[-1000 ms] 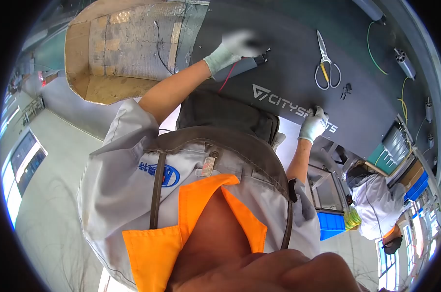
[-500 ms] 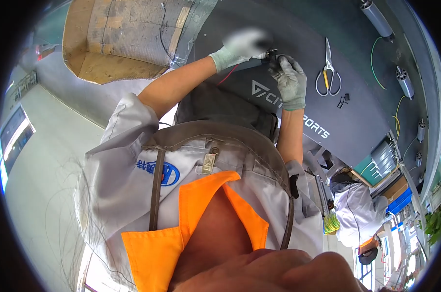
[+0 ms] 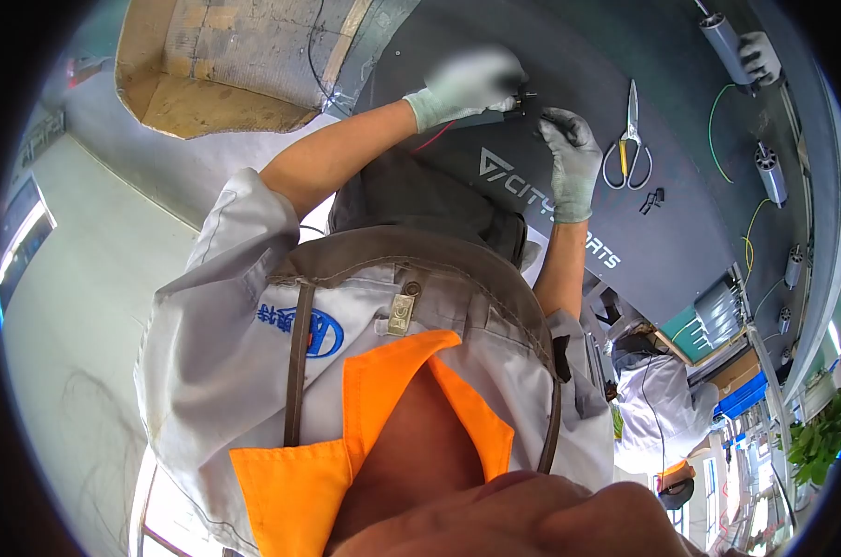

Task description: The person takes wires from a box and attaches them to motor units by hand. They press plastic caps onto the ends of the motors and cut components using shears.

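Note:
My left hand point(image 3: 467, 84), in a pale glove and partly blurred, is closed round a dark cylindrical part point(image 3: 481, 119). A thin metal tip sticks out from its right end, and a red wire point(image 3: 432, 139) trails below. Slightly to the right, my gloved right hand point(image 3: 573, 162) pinches a small black piece point(image 3: 557, 118), whose kind I cannot make out. The two hands are apart. Scissors point(image 3: 630, 139) with a yellow mark lie to the right of my right hand, above small black clips or fittings point(image 3: 652, 200).
A dark mat point(image 3: 532, 56) with white lettering covers the worktop. Silver cylinders point(image 3: 770, 174) with wires line the right edge; another person's gloved hand point(image 3: 760, 58) touches the top one. Cardboard point(image 3: 216, 65) lies upper left. A person in white point(image 3: 662, 408) is at lower right.
My right hand has drawn away to the right from the part in my left hand. The other person's gloved hand has appeared at the top-right cylinder.

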Demonstrator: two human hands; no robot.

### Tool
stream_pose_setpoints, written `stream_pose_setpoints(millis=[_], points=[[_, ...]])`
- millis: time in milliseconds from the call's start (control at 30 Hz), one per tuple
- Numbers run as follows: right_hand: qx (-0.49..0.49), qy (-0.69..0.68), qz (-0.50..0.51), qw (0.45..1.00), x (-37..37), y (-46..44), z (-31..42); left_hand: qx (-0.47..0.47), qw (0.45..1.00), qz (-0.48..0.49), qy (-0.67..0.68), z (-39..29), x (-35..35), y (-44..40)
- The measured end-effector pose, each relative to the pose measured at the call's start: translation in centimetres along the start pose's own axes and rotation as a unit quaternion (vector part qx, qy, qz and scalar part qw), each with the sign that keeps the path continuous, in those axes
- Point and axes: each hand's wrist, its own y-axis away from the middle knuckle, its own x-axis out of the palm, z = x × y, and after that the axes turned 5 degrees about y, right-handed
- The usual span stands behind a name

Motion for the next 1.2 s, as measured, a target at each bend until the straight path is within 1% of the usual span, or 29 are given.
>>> stream_pose_setpoints(millis=[100,200,267,300,367,400,467,500,533,567,600,633,667,700,767,833,900,967,1100,1167,1200], points=[[0.017,-0.012,0.021,1.0,-0.3,-0.1,0.1,0.01,1.0,-0.002,-0.002,-0.1,0.0,0.0],[0.03,0.012,0.035,0.999,-0.2,-0.6,0.7,0.014,1.0,-0.009,-0.009,-0.2,0.1,0.1],[-0.036,0.187,0.063,0.98,-0.2,-1.1,1.7,0.015,1.0,-0.012,-0.014,-0.2,0.1,0.2],[-0.036,0.187,0.065,0.98,-0.3,-1.4,1.9,0.012,1.0,-0.012,-0.011,-0.3,0.1,0.2],[-0.155,0.298,0.082,0.938,-0.3,-2.3,2.0,0.009,1.0,-0.013,-0.008,-0.5,0.0,0.1],[-0.155,0.297,0.084,0.938,-0.1,-2.5,2.0,0.007,1.0,-0.008,-0.008,-0.6,-0.1,0.1],[-0.009,0.172,0.075,0.982,0.4,-2.9,2.2,0.003,1.0,-0.005,-0.009,-0.6,-0.2,0.2],[-0.008,0.171,0.078,0.982,0.2,-3.2,2.0,-0.028,0.999,-0.015,0.008,-0.6,0.0,0.2],[0.0,0.189,0.108,0.976,-0.1,-3.6,2.0,-0.058,0.998,-0.024,0.026,-0.8,0.1,0.1],[0.008,0.207,0.138,0.969,-0.2,-3.8,1.9,-0.061,0.998,-0.024,0.026,-0.9,0.0,0.1],[0.01,0.205,0.14,0.969,-0.2,-3.9,1.8,-0.09,0.995,-0.007,0.031,-1.0,-0.1,0.0],[-0.024,0.223,0.15,0.963,0.1,-3.9,2.4,-0.119,0.992,0.011,0.035,-1.1,-0.2,0.0],[-0.057,0.241,0.159,0.956,0.2,-3.8,2.7,-0.12,0.992,0.012,0.036,-1.0,-0.1,0.1],[-0.056,0.242,0.159,0.956,0.1,-3.8,2.7,-0.111,0.993,0.007,0.034,-0.8,0.0,0.1],[-0.087,0.248,0.162,0.951,0.1,-3.9,2.8,-0.101,0.994,0.002,0.033,-0.5,-0.1,0.0],[-0.075,0.245,0.158,0.954,-0.1,-4.0,2.4,-0.087,0.996,0.006,0.03,-0.6,-0.4,0.0],[-0.063,0.24,0.153,0.956,-0.1,-4.1,2.1,-0.095,0.995,0.011,0.016,-1.1,-0.7,0.0],[-0.088,0.254,0.155,0.951,0.0,-4.0,2.6,-0.103,0.995,0.018,0.003,-1.3,-0.8,0.0],[-0.106,0.248,0.148,0.951,0.4,-4.5,2.3,-0.114,0.993,0.026,0.016,-1.1,-0.9,-0.1],[-0.114,0.287,0.157,0.938,0.7,-4.7,2.8,-0.121,0.992,0.03,0.022,-0.9,-0.8,-0.2],[-0.114,0.287,0.157,0.938,0.6,-4.7,2.8,-0.108,0.993,0.023,0.026,-0.7,-0.7,-0.1]])
